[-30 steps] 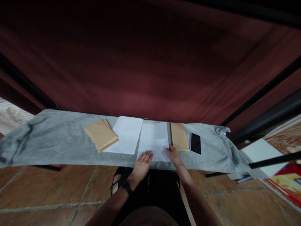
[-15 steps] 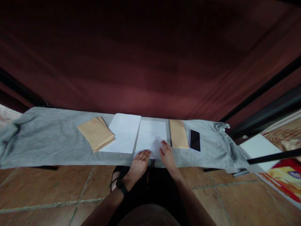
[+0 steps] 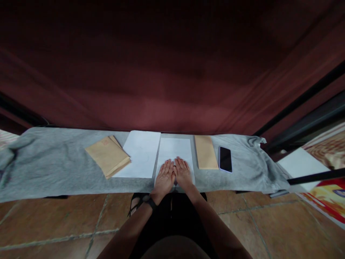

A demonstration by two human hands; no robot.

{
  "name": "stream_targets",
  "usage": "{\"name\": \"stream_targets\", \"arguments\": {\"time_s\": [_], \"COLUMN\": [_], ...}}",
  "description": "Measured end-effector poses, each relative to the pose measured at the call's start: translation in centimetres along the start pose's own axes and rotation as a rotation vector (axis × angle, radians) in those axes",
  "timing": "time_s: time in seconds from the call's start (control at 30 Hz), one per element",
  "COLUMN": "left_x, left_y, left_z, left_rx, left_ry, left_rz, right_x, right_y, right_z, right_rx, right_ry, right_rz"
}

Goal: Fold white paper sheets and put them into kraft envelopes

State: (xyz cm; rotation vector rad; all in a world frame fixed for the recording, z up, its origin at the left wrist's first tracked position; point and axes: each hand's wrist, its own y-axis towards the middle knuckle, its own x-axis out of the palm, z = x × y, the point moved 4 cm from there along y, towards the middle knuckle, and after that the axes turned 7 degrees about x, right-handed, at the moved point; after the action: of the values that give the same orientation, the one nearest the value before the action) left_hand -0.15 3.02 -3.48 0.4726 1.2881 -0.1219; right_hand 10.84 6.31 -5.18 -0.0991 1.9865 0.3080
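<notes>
The sheet (image 3: 175,147) was pressed, seemingly for smoothing, under flat left hand (image 3: 164,178) and right hand (image 3: 183,175); even strokes seemed needed next.

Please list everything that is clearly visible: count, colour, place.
middle paper: one visible, white, centre
left paper: count unclear, white, left of centre
left envelopes: at least two, brown, left
right envelope: count unclear, brown, right of centre
phone: one, black, right
cloth: one, grey, underneath
backdrop: one, dark red, behind
board: one, white, far right
printed item: one, red-yellow, lower right
bars: several, black, sides
floor tiles: several, brown, below
wristband: one, black, left wrist
left hand, right hand: two, bare, on middle paper
</notes>
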Motion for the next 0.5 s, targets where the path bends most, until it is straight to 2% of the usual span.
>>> {"name": "stream_targets", "arguments": {"time_s": [0.17,0.43,0.5], "left_x": [1.4,0.8,0.7], "left_y": [-0.2,-2.3,-2.2], "left_z": [-0.6,-0.9,-1.1], "left_rx": [-0.084,-0.176,-0.173], "left_ry": [0.041,0.081,0.083], "left_rz": [0.04,0.103,0.111], "right_x": [-0.6,-1.0,-1.1], "right_y": [-0.5,-2.8,-3.2], "right_z": [1.2,3.3,3.6], "right_rx": [0.05,0.13,0.143], "right_ry": [-0.089,-0.104,-0.094], "right_rz": [0.051,0.171,0.178]}}
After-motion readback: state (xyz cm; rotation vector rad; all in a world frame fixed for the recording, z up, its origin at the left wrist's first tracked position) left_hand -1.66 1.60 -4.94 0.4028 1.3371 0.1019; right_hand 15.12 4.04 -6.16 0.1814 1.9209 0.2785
